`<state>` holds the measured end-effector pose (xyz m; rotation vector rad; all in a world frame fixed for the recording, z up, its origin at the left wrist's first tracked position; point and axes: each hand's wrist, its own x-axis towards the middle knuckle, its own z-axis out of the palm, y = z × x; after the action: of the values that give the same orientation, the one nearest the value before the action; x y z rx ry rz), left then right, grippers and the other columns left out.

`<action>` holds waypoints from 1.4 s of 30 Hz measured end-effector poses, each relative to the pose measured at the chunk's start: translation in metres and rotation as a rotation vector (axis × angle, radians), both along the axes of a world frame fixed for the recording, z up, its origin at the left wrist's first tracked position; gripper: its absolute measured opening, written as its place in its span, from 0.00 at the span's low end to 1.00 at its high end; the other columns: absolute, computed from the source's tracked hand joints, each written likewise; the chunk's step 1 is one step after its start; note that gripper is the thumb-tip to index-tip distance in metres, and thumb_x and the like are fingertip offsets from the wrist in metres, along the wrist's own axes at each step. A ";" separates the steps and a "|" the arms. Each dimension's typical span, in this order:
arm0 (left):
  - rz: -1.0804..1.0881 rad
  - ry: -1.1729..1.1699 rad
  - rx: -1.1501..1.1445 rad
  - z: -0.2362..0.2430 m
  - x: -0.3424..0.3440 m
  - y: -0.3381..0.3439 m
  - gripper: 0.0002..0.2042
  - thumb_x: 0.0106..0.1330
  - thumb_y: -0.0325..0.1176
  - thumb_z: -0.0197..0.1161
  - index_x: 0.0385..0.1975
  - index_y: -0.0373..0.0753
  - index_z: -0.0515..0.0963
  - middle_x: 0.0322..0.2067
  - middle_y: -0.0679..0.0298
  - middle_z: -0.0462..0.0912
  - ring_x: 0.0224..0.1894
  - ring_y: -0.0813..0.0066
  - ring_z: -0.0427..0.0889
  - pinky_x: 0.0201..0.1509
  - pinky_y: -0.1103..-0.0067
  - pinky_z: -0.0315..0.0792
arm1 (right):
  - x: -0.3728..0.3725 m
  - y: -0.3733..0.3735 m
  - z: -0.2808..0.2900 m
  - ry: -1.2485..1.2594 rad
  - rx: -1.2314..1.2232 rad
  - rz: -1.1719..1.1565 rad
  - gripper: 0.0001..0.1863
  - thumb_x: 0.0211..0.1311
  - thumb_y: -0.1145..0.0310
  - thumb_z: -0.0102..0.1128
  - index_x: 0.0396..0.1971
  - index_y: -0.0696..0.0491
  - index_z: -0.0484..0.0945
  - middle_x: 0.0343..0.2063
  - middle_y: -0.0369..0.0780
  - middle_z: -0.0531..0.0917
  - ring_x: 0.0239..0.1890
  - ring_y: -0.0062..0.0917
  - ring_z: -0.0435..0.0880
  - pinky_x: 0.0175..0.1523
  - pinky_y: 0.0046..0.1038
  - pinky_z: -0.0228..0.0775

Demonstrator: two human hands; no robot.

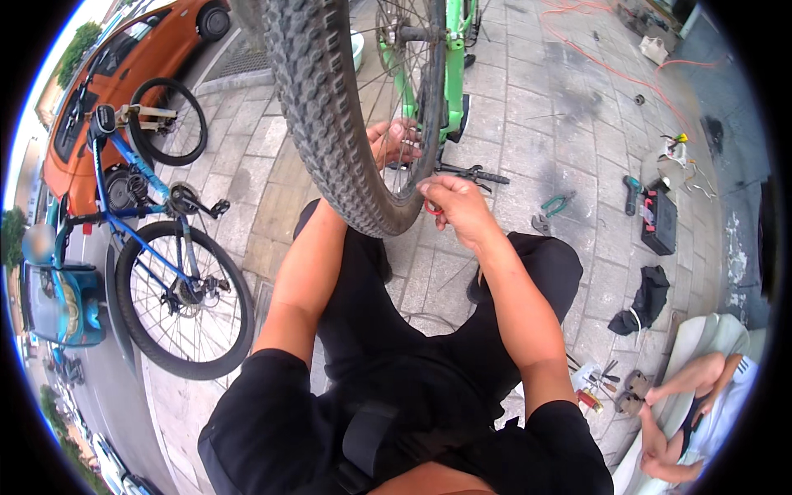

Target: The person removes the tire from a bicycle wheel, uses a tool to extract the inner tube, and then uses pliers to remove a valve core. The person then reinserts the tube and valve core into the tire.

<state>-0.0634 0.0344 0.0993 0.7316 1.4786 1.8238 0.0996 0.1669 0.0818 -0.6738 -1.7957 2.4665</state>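
Note:
A knobby black bicycle tire (318,107) stands upright right in front of me, on the wheel of a green bike whose frame or fork (454,74) shows behind it. My right hand (459,206) is closed at the lower right side of the rim, pinching a small red spoke wrench (432,208), partly hidden by the fingers. On the wheel's other side, my left hand (394,142) reaches in among the spokes (386,91), its fingers bent around them. The tire hides part of that hand.
A blue bicycle (144,177) stands left, near an orange car (124,58). Pliers (558,203), an adjustable wrench (540,223), a cordless drill (632,195) and a black toolbox (659,223) lie right on the paving. A person (701,404) sits at lower right.

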 end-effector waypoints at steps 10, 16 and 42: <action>-0.125 -0.048 0.071 -0.019 -0.016 -0.007 0.30 0.77 0.46 0.58 0.67 0.26 0.66 0.56 0.51 0.79 0.51 0.60 0.84 0.54 0.66 0.78 | 0.003 -0.002 -0.025 -0.076 -0.042 -0.011 0.12 0.67 0.62 0.65 0.38 0.57 0.83 0.27 0.33 0.80 0.19 0.15 0.73 0.22 0.22 0.67; -0.104 -0.068 0.155 -0.027 -0.019 -0.015 0.30 0.79 0.49 0.54 0.65 0.24 0.67 0.51 0.52 0.81 0.46 0.59 0.87 0.51 0.67 0.80 | -0.005 -0.008 -0.022 -0.044 -0.002 -0.064 0.13 0.69 0.59 0.66 0.36 0.56 0.83 0.24 0.31 0.78 0.19 0.14 0.72 0.23 0.21 0.67; 0.319 -0.110 -0.006 0.002 0.003 0.010 0.10 0.73 0.33 0.66 0.45 0.34 0.79 0.29 0.68 0.80 0.28 0.80 0.77 0.33 0.83 0.72 | -0.031 -0.017 0.009 0.392 0.017 0.039 0.13 0.70 0.63 0.65 0.36 0.59 0.85 0.25 0.31 0.81 0.29 0.12 0.76 0.34 0.21 0.69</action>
<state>-0.0608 0.0443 0.1015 0.4008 1.5977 2.0563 0.0689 0.1501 0.0909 -0.1368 -1.6860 2.3891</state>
